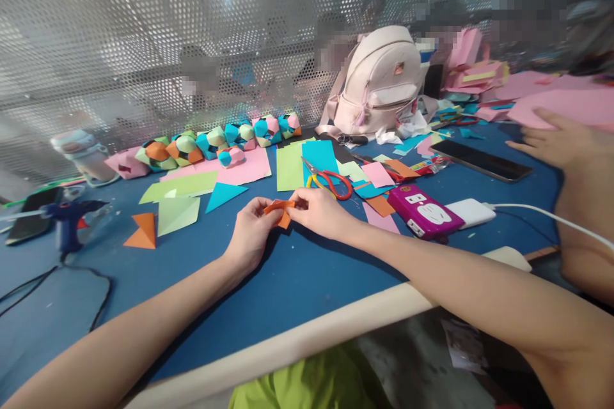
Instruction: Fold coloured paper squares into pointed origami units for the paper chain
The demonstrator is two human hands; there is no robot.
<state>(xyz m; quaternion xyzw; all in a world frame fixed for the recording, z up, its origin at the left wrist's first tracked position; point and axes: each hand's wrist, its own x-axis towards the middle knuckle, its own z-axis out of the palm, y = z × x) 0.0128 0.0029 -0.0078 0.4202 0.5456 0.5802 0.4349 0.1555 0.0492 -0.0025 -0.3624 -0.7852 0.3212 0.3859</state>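
Observation:
Both my hands meet over the blue table (297, 281) and pinch a small folded orange paper piece (281, 209). My left hand (250, 233) grips its left end with closed fingers. My right hand (319, 209) pinches its right end. Just beyond my right hand lie red-handled scissors (329, 180) on green and teal paper sheets (307, 163). A chain of folded paper balls (220, 140) in teal, green, pink and orange lies along the back.
A blue glue gun (70, 220) with a black cord stands at left, near an orange triangle (142, 231). A purple power strip (425, 209) and white power bank (472, 212) lie at right. A pink backpack (378, 83) stands behind. Another person's hand (551, 140) rests beside a phone (482, 161).

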